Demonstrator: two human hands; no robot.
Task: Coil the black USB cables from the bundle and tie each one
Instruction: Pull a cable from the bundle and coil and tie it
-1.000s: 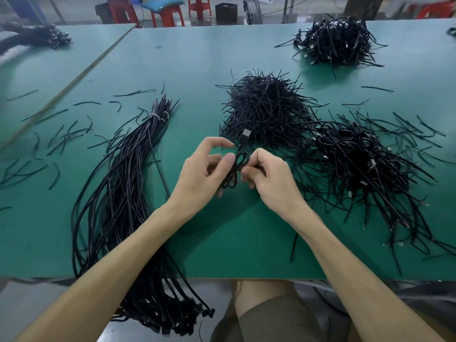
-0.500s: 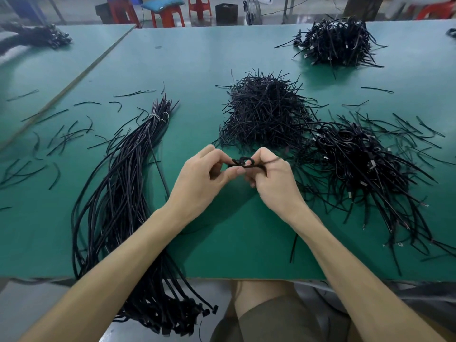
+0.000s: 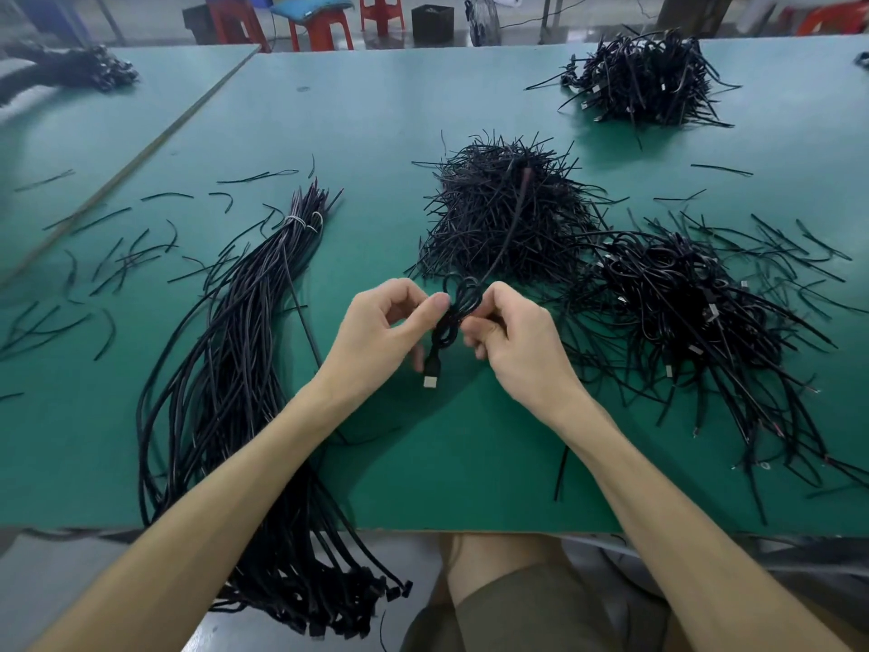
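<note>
A coiled black USB cable (image 3: 450,323) hangs between both hands above the green table (image 3: 423,463), its silver-tipped plug (image 3: 430,373) pointing down. My left hand (image 3: 376,331) pinches the coil from the left with thumb and forefinger. My right hand (image 3: 510,338) pinches it from the right at the top, where a thin black tie strand (image 3: 510,232) sticks up and away. The long bundle of black cables (image 3: 225,369) lies on my left, bound near its far end and hanging over the near table edge.
A heap of black tie strips (image 3: 503,214) lies just beyond the hands. A pile of coiled cables (image 3: 696,312) spreads on the right, and another pile (image 3: 644,77) sits far right. Loose strips (image 3: 117,256) scatter at left. Red stools (image 3: 319,21) stand behind the table.
The coil has turned from lying flat between the fingertips to hanging upright, with the plug now at the bottom. A tie strand now sticks up from the top.
</note>
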